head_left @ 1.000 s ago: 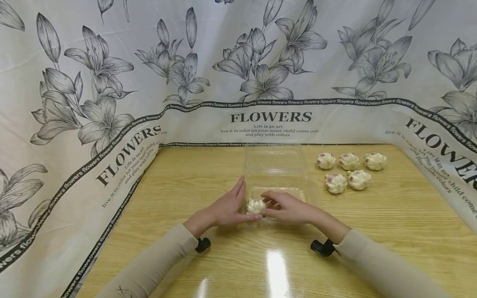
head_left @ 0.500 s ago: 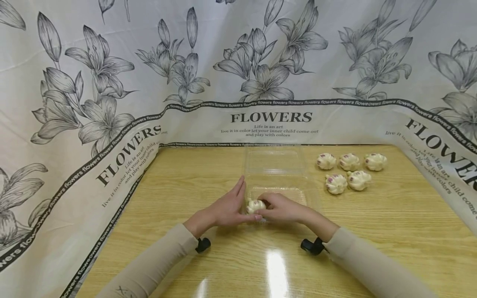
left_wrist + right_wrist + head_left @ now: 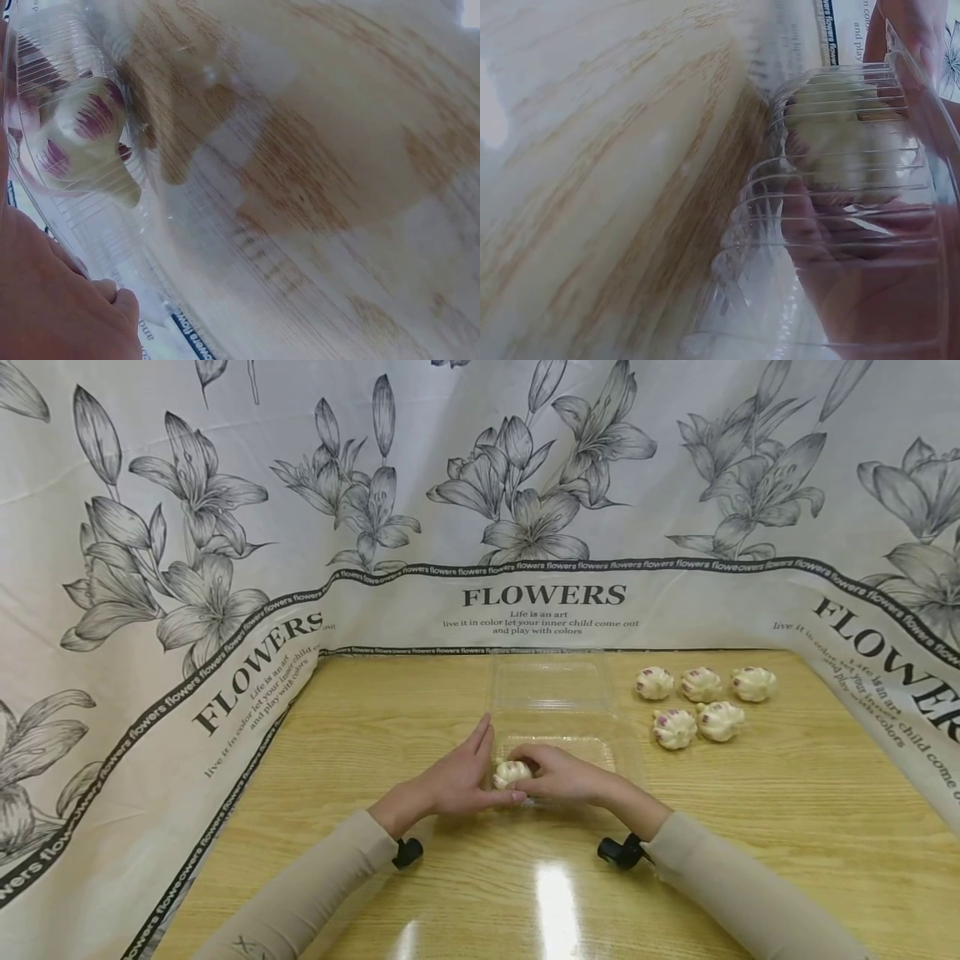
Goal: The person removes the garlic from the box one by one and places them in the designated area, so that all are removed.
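A clear plastic clamshell container (image 3: 600,752) sits with its lid (image 3: 551,687) folded back behind it. In its front left corner is a cream garlic bulb (image 3: 512,774) with purple marks. My right hand (image 3: 566,777) reaches into the container and grips this garlic bulb from the right. Along the left wall lies my left hand (image 3: 459,783), fingers straight and thumb stretched across the front edge. Through the ribbed plastic, the left wrist view shows the garlic bulb (image 3: 86,127) with its stem pointing down. The right wrist view shows right-hand fingers (image 3: 802,217) behind the wall, against the bulb.
Several more garlic bulbs (image 3: 701,685) stand in two rows on the wooden table (image 3: 375,710), right of the container. A white cloth printed with flowers (image 3: 540,527) encloses the back and sides. A black wrist device (image 3: 622,852) hangs under the right forearm.
My right hand has moved a little left and closed further round the garlic bulb in the corner. My left hand has stayed at the container's left side.
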`<state>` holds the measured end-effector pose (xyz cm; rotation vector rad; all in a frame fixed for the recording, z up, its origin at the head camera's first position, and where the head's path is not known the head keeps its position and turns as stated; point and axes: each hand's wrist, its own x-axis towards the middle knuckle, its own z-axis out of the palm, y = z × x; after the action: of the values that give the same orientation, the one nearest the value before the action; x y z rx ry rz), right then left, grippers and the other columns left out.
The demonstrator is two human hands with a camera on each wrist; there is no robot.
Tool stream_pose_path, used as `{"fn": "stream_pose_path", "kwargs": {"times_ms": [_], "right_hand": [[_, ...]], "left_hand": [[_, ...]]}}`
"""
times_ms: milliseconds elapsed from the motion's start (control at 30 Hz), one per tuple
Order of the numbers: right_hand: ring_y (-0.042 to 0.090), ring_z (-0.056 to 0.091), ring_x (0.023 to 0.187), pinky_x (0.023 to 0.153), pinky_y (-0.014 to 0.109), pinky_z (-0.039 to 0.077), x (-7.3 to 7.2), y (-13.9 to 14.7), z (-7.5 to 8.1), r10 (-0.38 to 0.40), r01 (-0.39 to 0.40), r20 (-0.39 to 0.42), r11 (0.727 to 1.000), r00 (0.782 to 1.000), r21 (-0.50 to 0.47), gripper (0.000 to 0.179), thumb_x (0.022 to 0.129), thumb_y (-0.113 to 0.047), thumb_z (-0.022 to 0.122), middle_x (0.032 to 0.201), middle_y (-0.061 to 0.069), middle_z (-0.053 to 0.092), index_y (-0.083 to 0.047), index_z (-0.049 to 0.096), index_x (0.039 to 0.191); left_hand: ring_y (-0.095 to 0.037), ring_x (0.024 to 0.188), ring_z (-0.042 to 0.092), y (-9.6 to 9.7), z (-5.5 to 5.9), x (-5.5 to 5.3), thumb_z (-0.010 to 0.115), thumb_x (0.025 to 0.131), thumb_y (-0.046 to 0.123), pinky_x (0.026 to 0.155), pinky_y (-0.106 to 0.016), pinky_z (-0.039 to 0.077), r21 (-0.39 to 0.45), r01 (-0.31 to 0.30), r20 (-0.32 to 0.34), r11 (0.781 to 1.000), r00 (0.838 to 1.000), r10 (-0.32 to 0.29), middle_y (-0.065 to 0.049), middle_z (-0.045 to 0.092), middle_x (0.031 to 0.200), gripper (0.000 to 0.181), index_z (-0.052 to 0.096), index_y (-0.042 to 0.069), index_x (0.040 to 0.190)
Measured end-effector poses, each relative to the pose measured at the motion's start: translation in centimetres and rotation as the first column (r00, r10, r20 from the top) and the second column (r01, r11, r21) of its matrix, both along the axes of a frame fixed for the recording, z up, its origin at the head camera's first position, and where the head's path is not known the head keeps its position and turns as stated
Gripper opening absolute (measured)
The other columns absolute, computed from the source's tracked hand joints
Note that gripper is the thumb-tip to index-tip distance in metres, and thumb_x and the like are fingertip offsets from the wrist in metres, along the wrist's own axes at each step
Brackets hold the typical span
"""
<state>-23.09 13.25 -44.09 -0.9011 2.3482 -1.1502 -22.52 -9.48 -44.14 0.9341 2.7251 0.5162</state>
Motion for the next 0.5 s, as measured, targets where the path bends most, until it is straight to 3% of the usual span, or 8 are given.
{"fn": "stream_pose_path", "kwargs": {"times_ms": [233, 367, 500], "right_hand": [[0.025, 0.064, 0.109, 0.095, 0.040, 0.056, -0.26, 0.18, -0.13, 0.027, -0.027, 0.006, 0.999, 1.000, -0.041, 0.051, 0.094, -0.013, 0.074, 0.129, 0.019, 0.064, 0.007, 0.056, 0.138], [0.021, 0.065, 0.101, 0.088, 0.034, 0.057, -0.33, 0.41, 0.00, 0.058, -0.052, 0.065, 0.994, 0.996, -0.094, 0.048, 0.094, -0.010, 0.074, 0.123, 0.015, 0.066, 0.002, 0.058, 0.137], [0.019, 0.064, 0.096, 0.082, 0.032, 0.057, -0.27, 0.74, -0.01, 0.046, -0.040, 0.064, 0.994, 0.997, -0.102, 0.048, 0.094, -0.008, 0.072, 0.117, 0.012, 0.066, 0.003, 0.057, 0.139]], "left_hand": [[-0.034, 0.155, 0.013, 0.02, 0.03, 0.02, 0.051, 0.089, 0.081, 0.124, -0.040, 0.026, 0.008, 0.002, 0.004, 1.000, 1.000, -0.002, -0.019, -0.017, 0.169, 0.124, -0.006, -0.003, 0.161], [-0.032, 0.156, 0.011, -0.02, 0.05, 0.01, 0.050, 0.088, 0.082, 0.124, -0.040, 0.027, 0.003, -0.007, 0.015, 1.000, 1.000, 0.007, -0.016, -0.019, 0.169, 0.124, -0.008, -0.001, 0.161], [-0.032, 0.156, 0.012, 0.07, 0.05, 0.07, 0.050, 0.088, 0.083, 0.124, -0.040, 0.026, 0.008, -0.014, 0.014, 1.000, 1.000, 0.014, -0.015, -0.018, 0.169, 0.125, -0.007, -0.001, 0.161]]}}
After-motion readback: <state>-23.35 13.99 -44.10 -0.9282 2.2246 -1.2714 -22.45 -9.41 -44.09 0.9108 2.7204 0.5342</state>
